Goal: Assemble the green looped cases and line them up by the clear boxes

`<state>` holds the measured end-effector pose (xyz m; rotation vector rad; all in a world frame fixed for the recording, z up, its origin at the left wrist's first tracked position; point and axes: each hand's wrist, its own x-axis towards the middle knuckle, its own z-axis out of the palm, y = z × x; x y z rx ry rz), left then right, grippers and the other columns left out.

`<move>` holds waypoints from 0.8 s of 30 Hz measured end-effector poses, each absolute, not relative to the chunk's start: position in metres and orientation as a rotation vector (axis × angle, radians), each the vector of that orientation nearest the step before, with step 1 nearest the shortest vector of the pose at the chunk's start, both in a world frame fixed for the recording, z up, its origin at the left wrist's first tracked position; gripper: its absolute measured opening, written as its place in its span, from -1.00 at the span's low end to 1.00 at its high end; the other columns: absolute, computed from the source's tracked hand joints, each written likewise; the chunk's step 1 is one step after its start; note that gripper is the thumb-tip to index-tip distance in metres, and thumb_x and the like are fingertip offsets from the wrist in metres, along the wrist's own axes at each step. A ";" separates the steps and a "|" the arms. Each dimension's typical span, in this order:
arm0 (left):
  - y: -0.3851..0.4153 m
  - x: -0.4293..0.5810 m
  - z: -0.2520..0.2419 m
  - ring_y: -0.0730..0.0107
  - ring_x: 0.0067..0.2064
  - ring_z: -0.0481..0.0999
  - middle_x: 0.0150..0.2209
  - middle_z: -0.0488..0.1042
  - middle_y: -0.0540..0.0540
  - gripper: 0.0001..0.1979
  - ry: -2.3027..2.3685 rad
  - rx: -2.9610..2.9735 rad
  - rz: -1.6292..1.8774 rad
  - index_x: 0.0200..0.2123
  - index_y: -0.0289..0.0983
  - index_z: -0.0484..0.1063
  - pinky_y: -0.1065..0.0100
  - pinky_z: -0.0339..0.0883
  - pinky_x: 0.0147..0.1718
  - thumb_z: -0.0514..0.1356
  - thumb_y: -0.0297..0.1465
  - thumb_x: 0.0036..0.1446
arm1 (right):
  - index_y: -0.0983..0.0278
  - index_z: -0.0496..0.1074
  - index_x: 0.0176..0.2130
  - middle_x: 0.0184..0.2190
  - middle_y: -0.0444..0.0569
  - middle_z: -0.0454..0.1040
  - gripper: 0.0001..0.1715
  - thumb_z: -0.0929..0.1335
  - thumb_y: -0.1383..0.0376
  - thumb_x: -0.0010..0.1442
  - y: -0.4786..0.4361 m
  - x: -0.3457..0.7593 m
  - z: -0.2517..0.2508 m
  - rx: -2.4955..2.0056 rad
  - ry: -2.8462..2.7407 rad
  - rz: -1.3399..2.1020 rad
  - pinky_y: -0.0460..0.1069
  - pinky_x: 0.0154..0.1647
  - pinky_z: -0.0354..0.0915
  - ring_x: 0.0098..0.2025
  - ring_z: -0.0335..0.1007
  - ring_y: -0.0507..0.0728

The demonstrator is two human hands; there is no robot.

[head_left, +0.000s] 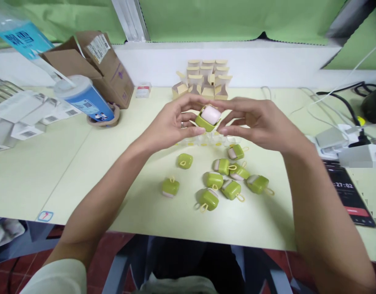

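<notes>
While both hands are raised over the table (83, 163), they share one green case (202, 121), held in the air between them, above the middle of the tabletop and clear of it. Left hand (171, 124): thumb under the case's near-left edge, fingers curled round the far side, closed on it. Right hand (258, 122): thumb and fingertips pinch the right edge, also closed on it (the other fingers arch over, not flat). The case is tilted, open side facing up and toward the camera, with a pale pink block (211, 114) seated in it.

Just below the hands lies a clear strip with yellow bits (206, 141) — can't tell what it is. Nearer the person, loose green cases (231, 189) with yellow loops are scattered on the table, some touching, two lying apart to the left.

At the back edge is a stack of small cream boxes (206, 79). Far left there is a brown carton (99, 61), with a blue cup (85, 98) tipped over in front of it and white packets (28, 114) beside that. On the right are cables (337, 98) and a phone (348, 196) showing a timer.
</notes>
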<state>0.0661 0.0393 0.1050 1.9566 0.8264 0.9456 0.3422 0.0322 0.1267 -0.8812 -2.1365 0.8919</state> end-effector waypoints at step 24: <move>0.020 0.086 0.104 0.14 0.10 0.73 0.09 0.74 -0.16 -0.54 1.017 2.116 1.213 0.11 -0.18 0.66 0.15 0.61 0.10 0.18 0.01 0.53 | 0.06 0.64 -0.04 -0.04 0.03 0.65 -0.49 0.56 -0.23 0.28 0.020 0.303 0.103 -1.031 -1.963 0.208 0.25 -0.16 0.75 -0.09 0.68 0.32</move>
